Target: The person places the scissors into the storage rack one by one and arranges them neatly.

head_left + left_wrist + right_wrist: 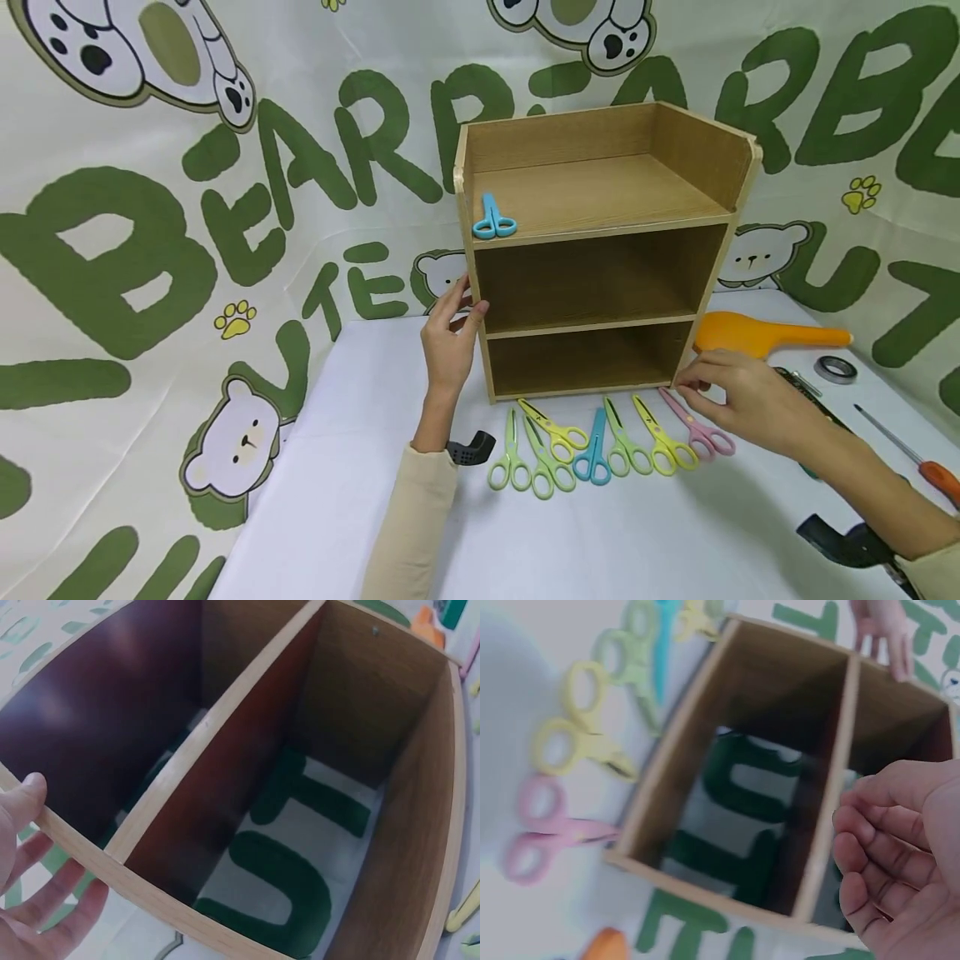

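— So what were the hands doing when you looked?

— Steadying the wooden shelf [600, 250], I'd say. The left hand [450, 337] lay with straight fingers on its left side panel, thumb at the front edge. The right hand [738, 396] hovered at the lower right corner, fingers loosely curled and gripping nothing.

— And the scissors?

— One blue pair [493, 221] lay on the top tier, at its left front. The rest lay in a row on the table [360, 500] just before the shelf; the pink scissors [697, 427] were just under the right hand's fingertips, apart from them.

— Next move?

— By my judgement, a short reach down and a pinch on the pink handles.
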Motion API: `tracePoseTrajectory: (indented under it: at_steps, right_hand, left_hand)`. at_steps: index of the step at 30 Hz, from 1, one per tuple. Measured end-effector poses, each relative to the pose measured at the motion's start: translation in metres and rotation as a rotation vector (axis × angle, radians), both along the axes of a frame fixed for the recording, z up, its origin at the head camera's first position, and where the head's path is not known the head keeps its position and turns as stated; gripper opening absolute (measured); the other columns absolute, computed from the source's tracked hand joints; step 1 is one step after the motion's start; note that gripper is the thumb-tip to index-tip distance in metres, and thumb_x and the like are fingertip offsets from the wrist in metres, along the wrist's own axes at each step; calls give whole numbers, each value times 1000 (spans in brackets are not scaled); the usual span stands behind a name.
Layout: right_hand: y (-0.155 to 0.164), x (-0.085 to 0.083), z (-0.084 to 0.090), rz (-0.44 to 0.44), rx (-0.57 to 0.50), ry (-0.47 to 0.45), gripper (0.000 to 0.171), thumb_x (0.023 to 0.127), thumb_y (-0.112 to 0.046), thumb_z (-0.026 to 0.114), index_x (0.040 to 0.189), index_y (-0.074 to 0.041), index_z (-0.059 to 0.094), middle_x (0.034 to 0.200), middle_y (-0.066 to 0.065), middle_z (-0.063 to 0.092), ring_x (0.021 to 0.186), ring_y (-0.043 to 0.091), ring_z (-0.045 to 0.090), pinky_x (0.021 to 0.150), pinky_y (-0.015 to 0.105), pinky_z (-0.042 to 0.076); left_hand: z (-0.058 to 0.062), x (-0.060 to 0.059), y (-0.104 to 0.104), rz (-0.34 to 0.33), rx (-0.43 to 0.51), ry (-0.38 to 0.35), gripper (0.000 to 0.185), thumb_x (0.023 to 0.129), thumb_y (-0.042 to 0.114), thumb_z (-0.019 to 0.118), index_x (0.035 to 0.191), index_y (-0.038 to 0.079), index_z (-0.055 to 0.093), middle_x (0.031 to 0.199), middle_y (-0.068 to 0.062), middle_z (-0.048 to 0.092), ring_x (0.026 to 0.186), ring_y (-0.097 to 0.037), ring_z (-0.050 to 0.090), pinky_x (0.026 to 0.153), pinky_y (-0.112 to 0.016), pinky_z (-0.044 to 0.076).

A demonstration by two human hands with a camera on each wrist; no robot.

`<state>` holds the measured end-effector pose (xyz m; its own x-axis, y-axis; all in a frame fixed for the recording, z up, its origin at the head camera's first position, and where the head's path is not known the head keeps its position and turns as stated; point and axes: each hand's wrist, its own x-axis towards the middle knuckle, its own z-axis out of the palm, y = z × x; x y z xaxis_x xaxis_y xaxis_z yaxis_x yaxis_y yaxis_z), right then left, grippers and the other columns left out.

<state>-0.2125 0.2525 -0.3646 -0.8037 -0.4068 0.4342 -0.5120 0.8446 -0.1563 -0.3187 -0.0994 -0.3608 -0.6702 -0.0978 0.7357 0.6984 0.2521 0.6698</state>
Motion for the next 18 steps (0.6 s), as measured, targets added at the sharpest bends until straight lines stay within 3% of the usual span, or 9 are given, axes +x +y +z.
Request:
tracePoseTrajectory:
  at_steps: [9,18]
  right_hand:
    - [26,-2,-48,-96,13,-139,17,80,-13,85,95,-9,78,89,-4,67,80,18,61,72,42,59]
    - [44,-10,-83,-118,29,-223,21,80,-12,84,98,-5,77,89,0,66,79,20,59,71,43,58]
  left_hand:
    - [-2,-3,0,9,-18,22,47,93,4,70,138,-4,57,130,-18,62,107,-31,65,84,-52,57]
    - [-3,-3,2,3,-8,12,48,94,4,70,139,-3,57,131,-18,62,108,-30,64,85,-51,56]
